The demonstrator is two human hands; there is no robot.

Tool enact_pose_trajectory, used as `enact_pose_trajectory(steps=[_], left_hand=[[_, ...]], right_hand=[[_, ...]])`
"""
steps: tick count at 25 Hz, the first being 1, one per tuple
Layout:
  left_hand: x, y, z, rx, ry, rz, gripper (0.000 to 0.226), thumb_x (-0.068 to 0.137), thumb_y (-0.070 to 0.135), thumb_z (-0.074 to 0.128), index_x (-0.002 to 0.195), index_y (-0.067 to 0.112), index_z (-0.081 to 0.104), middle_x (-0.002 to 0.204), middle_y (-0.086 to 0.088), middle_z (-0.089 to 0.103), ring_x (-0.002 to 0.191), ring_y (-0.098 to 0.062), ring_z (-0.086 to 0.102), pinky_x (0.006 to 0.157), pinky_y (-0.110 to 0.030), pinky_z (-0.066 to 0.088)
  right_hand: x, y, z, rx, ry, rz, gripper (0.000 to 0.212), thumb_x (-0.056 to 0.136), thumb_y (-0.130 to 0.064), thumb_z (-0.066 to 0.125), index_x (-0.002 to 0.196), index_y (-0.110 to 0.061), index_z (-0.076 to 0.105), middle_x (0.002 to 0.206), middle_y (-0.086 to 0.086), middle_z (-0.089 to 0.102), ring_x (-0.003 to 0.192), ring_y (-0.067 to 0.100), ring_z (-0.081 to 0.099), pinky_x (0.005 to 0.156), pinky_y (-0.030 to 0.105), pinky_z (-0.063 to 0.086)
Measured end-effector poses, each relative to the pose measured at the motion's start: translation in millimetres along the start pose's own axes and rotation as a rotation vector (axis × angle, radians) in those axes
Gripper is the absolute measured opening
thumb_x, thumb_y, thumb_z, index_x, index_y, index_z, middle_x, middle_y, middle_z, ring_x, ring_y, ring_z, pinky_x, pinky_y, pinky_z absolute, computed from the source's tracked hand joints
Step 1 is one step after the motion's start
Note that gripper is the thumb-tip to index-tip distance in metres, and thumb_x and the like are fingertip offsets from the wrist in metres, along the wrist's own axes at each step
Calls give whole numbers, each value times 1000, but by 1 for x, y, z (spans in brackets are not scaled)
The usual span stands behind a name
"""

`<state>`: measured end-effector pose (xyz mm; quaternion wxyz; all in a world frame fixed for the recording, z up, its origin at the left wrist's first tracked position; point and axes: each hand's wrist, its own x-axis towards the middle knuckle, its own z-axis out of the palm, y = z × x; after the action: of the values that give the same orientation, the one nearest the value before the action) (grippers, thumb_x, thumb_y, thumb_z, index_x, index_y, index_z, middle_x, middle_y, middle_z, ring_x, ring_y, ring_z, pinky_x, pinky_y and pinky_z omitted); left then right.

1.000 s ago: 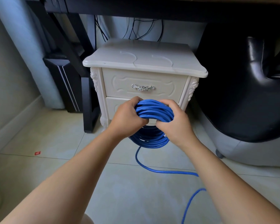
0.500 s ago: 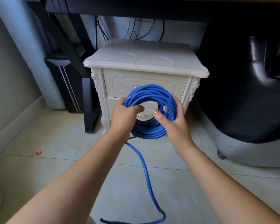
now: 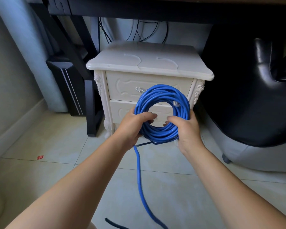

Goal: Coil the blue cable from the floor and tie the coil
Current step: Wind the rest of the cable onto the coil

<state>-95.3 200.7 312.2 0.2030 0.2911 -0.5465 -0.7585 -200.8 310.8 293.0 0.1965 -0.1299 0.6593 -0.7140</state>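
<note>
Inspector: Step in hand?
Clerk: Judged to be taking in the loose length of the blue cable. Left hand and right hand each grip its lower arc, fingers curled through the centre. Advise holding the turns flat while the tail feeds in.
Inspector: Condition?
Clerk: Many even turns, clear plug showing. Held upright before the nightstand, tail trailing to the floor.

Both hands gripped the blue cable coil upright before a white nightstand: left hand on its left side, right hand on its right. A loose cable tail trailed down across the tiled floor.
</note>
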Motion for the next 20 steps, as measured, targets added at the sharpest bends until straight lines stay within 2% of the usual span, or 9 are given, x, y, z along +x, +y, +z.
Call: enact_pose_trajectory(steps=[2,4,6,7,11,13,16,18,20], left_hand=[[-1,5,-5,172,-69,-2,39,73,24,78,106,17,59,84,-3,68,88,-23,69,83,-42,55],[-1,12,-10,301,-119,76,51,72,29,80,117,20,59,99,-3,70,98,-23,69,87,-39,55],[-3,16,-12,398,-150,200,68,73,22,83,132,27,51,112,4,68,101,-14,68,91,-30,53],[-4,17,-12,493,-160,262,76,72,19,84,137,30,46,117,6,65,103,-9,66,93,-27,52],[-8,11,-11,933,-220,429,93,64,31,86,143,38,36,134,11,47,114,-5,54,100,-25,45],[-11,7,-8,986,-236,462,87,65,33,85,140,35,40,129,13,52,112,-3,54,95,-21,45],[-12,4,-3,1051,-144,452,55,72,23,74,122,28,52,101,11,65,91,-8,61,79,-27,51],[-12,5,0,1064,-66,437,36,73,15,65,107,23,55,85,7,64,80,-15,60,68,-29,50],[-10,7,0,1018,-27,438,26,72,13,63,96,20,57,75,6,63,72,-17,59,63,-30,48]], right_hand=[[1,-9,-4,-49,20,-33,40,53,-16,69,87,-37,64,87,11,65,92,41,65,82,53,57],[2,-18,-9,-158,-4,-135,42,65,-3,66,96,-31,63,85,1,65,80,17,67,72,33,54],[-3,-25,-9,-315,-63,-251,45,73,5,64,102,-28,60,85,-14,64,72,-4,60,67,13,47],[-5,-26,-8,-414,-90,-298,46,73,5,64,103,-31,58,86,-16,63,74,-3,60,66,11,46],[-9,-16,-4,-738,-196,-423,51,70,-6,67,110,-36,60,101,-12,65,92,15,60,79,30,49],[-11,-14,-3,-836,-236,-475,58,68,-3,65,116,-35,60,109,-13,62,98,12,56,81,28,45],[-16,-15,0,-891,-256,-483,56,70,-2,62,117,-33,57,104,-14,59,93,11,53,73,22,37],[-16,-15,0,-838,-258,-436,59,72,-3,63,120,-35,51,98,-12,59,87,13,54,70,23,38],[-15,-15,-1,-758,-269,-404,66,70,-6,67,123,-41,47,95,-11,61,86,16,59,72,27,45]])
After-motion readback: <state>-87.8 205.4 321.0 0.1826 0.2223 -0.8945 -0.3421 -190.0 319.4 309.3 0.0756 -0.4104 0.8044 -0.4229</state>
